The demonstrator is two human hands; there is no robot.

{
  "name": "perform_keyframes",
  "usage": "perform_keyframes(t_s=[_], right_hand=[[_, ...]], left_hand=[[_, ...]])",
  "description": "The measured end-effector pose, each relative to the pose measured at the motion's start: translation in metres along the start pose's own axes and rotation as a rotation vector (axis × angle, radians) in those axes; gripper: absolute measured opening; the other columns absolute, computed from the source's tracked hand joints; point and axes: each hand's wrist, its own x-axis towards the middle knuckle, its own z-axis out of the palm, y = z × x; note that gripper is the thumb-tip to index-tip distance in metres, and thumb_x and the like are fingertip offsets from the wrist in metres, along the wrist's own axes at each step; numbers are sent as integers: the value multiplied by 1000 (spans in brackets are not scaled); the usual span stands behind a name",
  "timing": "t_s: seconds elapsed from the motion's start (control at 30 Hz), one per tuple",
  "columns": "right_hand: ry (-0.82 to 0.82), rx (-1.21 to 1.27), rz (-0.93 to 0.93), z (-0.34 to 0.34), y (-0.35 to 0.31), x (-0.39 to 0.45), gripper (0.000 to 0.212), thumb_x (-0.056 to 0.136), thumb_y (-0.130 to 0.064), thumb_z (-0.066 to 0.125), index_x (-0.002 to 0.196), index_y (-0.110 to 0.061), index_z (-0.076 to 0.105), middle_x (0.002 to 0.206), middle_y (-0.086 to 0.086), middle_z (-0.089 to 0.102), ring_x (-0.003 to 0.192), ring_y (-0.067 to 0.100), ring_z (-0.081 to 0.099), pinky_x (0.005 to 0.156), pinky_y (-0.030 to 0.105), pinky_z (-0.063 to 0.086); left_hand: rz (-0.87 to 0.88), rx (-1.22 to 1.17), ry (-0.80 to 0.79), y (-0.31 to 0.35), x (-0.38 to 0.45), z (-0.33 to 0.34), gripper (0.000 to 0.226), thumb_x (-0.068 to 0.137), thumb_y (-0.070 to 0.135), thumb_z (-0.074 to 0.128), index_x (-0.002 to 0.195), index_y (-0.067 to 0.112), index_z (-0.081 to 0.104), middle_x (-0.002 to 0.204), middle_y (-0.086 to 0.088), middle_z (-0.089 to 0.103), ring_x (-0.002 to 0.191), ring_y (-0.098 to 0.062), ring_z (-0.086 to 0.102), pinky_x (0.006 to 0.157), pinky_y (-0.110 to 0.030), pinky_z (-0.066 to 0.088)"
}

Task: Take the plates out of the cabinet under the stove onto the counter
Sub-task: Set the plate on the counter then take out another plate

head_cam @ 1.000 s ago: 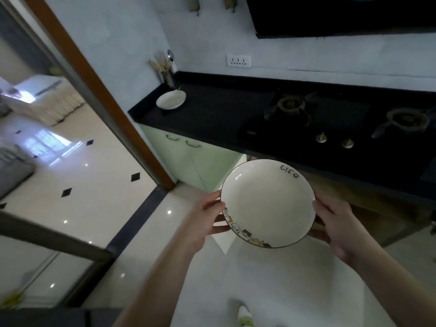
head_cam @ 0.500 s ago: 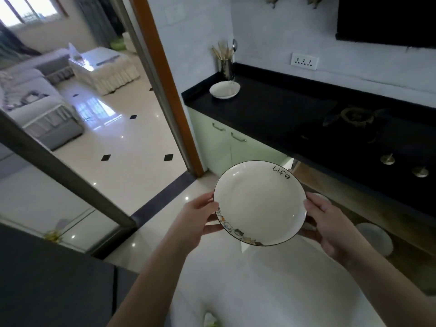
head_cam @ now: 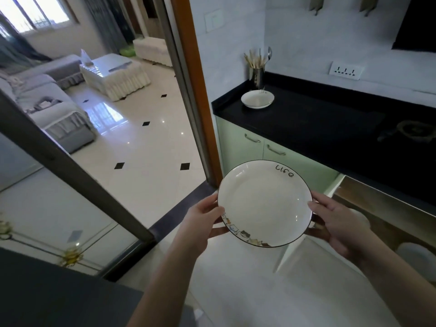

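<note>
Both hands grip one white plate (head_cam: 264, 204), held in the air in front of the green lower cabinets, below counter height. Left hand (head_cam: 203, 223) is closed on the left rim, thumb on top, fingers under. Right hand (head_cam: 339, 225) is closed on the right rim the same way. The plate is roughly level, tilted a little toward the camera, with "life" lettering at the far edge and a printed border at the near edge.

The black counter (head_cam: 306, 119) already holds a second plate (head_cam: 257, 99) near the utensil holder (head_cam: 257, 72). Pale round shapes at lower right (head_cam: 417, 256) are probably more plates in the open cabinet; too blurred to be sure.

Handling: it looks like glazed ceramic, so stiff, moderately heavy, slick and breakable. Opposite-rim grip is right; set down flat, no sliding off the edge.
</note>
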Motion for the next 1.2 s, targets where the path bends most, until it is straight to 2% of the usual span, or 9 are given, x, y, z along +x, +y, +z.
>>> perform_keyframes(t_s=[0.17, 0.33, 0.4, 0.53, 0.67, 0.77, 0.87, 1.03, 1.2], right_hand=[[-16, 13, 6, 21, -7, 26, 44, 98, -8, 46, 105, -42, 72, 99, -1, 75, 80, 12, 71, 65, 33, 58], [49, 30, 20, 18, -13, 65, 41, 97, -4, 47, 112, -35, 69, 98, -1, 74, 77, 10, 69, 64, 33, 58], [76, 67, 29, 16, -16, 87, 43, 96, -1, 47, 108, -35, 71, 98, 0, 74, 80, 12, 70, 63, 33, 58], [85, 102, 29, 13, -27, 127, 46, 94, 0, 50, 107, -38, 72, 99, -2, 73, 84, 12, 71, 64, 33, 58], [101, 112, 38, 7, -46, 168, 45, 93, -2, 51, 104, -40, 73, 97, -4, 74, 84, 11, 71, 63, 34, 58], [101, 92, 37, 2, -61, 194, 45, 94, -2, 50, 108, -39, 71, 96, -2, 73, 84, 12, 71, 64, 34, 58], [136, 84, 41, 3, -71, 213, 45, 93, -2, 50, 107, -39, 71, 94, -1, 73, 81, 12, 70, 62, 33, 58], [219, 82, 14, 4, -92, 248, 44, 94, -2, 49, 117, -36, 66, 101, -1, 73, 83, 10, 70, 61, 32, 57], [266, 65, -7, 4, -109, 295, 43, 94, -4, 49, 114, -37, 68, 105, -4, 73, 86, 9, 70, 63, 32, 57]], left_hand=[[-25, 5, 5, 9, 40, -24, 34, 90, 2, 61, 114, 24, 71, 98, -4, 77, 87, -23, 75, 70, -42, 62], [-32, 55, -14, 19, 94, -20, 34, 91, 3, 61, 115, 24, 71, 98, -4, 76, 87, -23, 74, 75, -47, 62], [-36, 69, -20, 27, 119, -16, 35, 90, 2, 62, 116, 24, 71, 100, -5, 76, 88, -24, 74, 78, -50, 61], [-42, 60, -59, 45, 164, -13, 36, 88, 1, 61, 112, 25, 73, 100, -8, 76, 84, -24, 74, 74, -46, 61], [-53, 32, -99, 63, 204, -9, 42, 73, 11, 70, 112, 25, 74, 96, -13, 73, 66, -17, 69, 68, -39, 57], [-58, -10, -109, 71, 231, -4, 54, 60, 20, 78, 113, 25, 73, 104, -15, 73, 81, -27, 72, 74, -44, 58], [-69, -29, -104, 81, 253, 1, 49, 67, 14, 75, 116, 23, 72, 111, -17, 72, 98, -36, 70, 80, -50, 57], [-56, -13, -126, 107, 303, 12, 40, 80, 6, 68, 117, 23, 72, 113, -17, 71, 101, -37, 69, 87, -55, 56], [-56, 42, -186, 135, 364, 14, 34, 90, 4, 62, 111, 28, 73, 102, -8, 76, 90, -28, 74, 72, -42, 61]])
